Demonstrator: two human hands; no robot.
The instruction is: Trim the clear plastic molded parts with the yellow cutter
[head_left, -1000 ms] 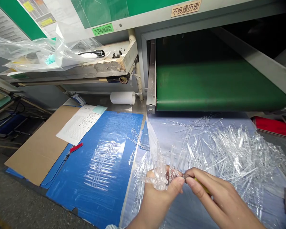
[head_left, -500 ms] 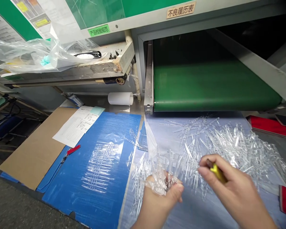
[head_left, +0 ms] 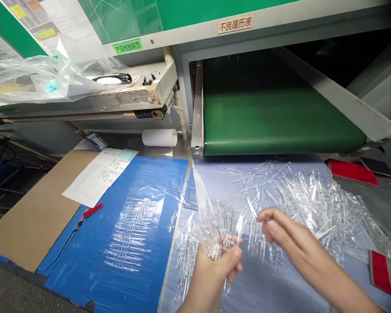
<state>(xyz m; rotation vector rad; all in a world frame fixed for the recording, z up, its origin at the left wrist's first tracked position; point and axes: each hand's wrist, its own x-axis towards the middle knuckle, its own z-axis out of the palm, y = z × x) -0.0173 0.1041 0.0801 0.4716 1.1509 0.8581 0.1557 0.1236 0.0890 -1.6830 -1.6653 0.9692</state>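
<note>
Clear plastic slivers [head_left: 211,232], a fanned bunch, clamped in left hand [head_left: 217,267]: thumb folded over, pressing them to the fingers; few ends poke out below. Bunch is above the bench [head_left: 257,278], towards its near edge. Right hand [head_left: 280,232] just right of it, not touching; fingers curled, thumb close to index. Can't tell if that grip pinches anything, inside hidden.

Step looks like holding the bunch with the right hand working close by. Done well: left grip snug, not crushing (pieces look thin, maybe brittle), ends fanned so they don't snag; right fingertips part single pieces gently, off the points.

Outward: loose heap [head_left: 316,200] towards bench's right edge; smaller cluster [head_left: 186,248] left of left hand. Blue board [head_left: 78,274] on bench's left side carries a row of slivers [head_left: 130,234]; red-ended tool [head_left: 93,211], kind unclear, at board's left edge. Green belt [head_left: 273,121] over bench's back edge.
</note>
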